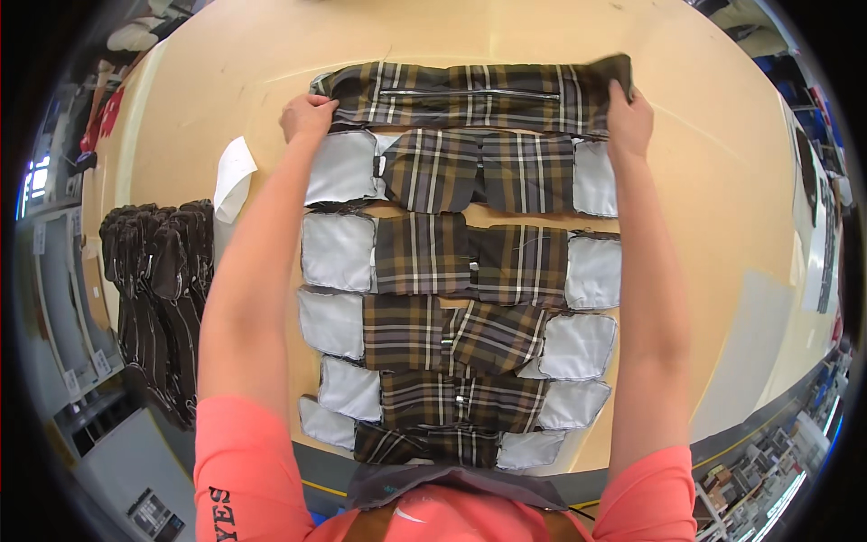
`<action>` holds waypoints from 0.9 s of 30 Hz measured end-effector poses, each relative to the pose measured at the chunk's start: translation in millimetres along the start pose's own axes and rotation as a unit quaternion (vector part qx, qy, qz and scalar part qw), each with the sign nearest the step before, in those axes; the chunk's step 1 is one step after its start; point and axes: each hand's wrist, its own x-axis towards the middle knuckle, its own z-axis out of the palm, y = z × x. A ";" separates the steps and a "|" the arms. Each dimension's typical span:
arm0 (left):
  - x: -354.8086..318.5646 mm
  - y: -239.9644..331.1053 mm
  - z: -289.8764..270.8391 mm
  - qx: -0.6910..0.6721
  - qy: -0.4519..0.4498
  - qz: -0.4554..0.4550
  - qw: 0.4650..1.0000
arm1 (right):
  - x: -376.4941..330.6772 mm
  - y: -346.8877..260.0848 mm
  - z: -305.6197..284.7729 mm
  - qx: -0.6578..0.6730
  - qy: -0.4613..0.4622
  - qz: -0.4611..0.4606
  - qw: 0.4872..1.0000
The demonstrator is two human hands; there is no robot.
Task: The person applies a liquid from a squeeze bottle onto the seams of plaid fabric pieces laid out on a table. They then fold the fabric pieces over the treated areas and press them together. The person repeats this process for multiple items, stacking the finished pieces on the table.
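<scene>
A long plaid fabric panel point(461, 113) in brown, black and white lies stretched sideways at the far end of the layout. A straight slit or zipper line point(470, 93) runs along its middle. My left hand point(309, 117) pinches the panel's left end. The right end, slightly lifted and folded, is gripped by my right hand point(630, 117). Just below, between my forearms, several rows of paired plaid pieces point(521, 262) come toward me. White lining patches point(339, 253) flank the rows on both sides. The nearest rows partly overlap.
A bundle of dark garment pieces point(158, 280) hangs over the left edge of the tan table point(722, 199). A white paper slip point(235, 176) lies beside it. On the right, a grey sheet point(745, 352) rests near the edge, with dark fabric point(806, 176) farther back.
</scene>
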 end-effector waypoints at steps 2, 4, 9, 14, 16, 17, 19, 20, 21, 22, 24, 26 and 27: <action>-4.5 -0.5 -11.5 0.060 0.058 0.068 0.994 | -25.5 -43.6 9.3 -0.031 -0.035 -0.028 0.999; -11.8 14.5 -24.7 -0.044 0.078 0.122 0.989 | -46.6 -64.9 27.2 -0.076 -0.065 -0.096 0.990; -53.2 69.5 -23.6 -0.284 0.022 0.176 0.942 | -85.5 -34.6 86.6 -0.028 -0.204 -0.173 0.963; -96.1 114.4 23.1 -0.301 0.015 0.282 0.911 | -101.9 -57.4 19.1 0.048 -0.245 -0.204 0.947; -105.7 121.5 44.2 -0.308 0.040 0.327 0.893 | -105.4 -61.1 -40.4 0.057 -0.260 -0.200 0.943; -110.0 121.8 54.9 -0.291 0.062 0.350 0.888 | -108.9 -55.6 -74.1 0.043 -0.253 -0.181 0.950; -116.9 117.5 72.5 -0.268 0.081 0.391 0.877 | -122.2 -37.9 -143.0 -0.038 -0.213 -0.040 0.975; -129.7 123.9 74.1 -0.286 0.038 0.374 0.881 | -130.4 -21.0 -181.2 -0.067 -0.173 -0.073 0.980; -140.7 126.2 71.8 -0.301 -0.002 0.357 0.884 | -141.6 -8.3 -214.2 -0.091 -0.128 -0.029 0.987; -139.1 122.0 69.8 -0.265 0.009 0.397 0.879 | -151.2 7.2 -247.4 -0.134 -0.111 -0.002 0.985; -138.4 118.4 74.7 -0.204 0.016 0.478 0.854 | -179.4 25.7 -304.8 -0.136 -0.059 0.165 0.975; -150.1 123.9 57.8 -0.135 0.035 0.525 0.840 | -213.6 47.6 -342.5 -0.285 -0.032 0.091 0.954; -155.0 127.8 46.7 -0.101 0.048 0.547 0.830 | -229.3 59.6 -356.0 -0.358 -0.020 0.052 0.932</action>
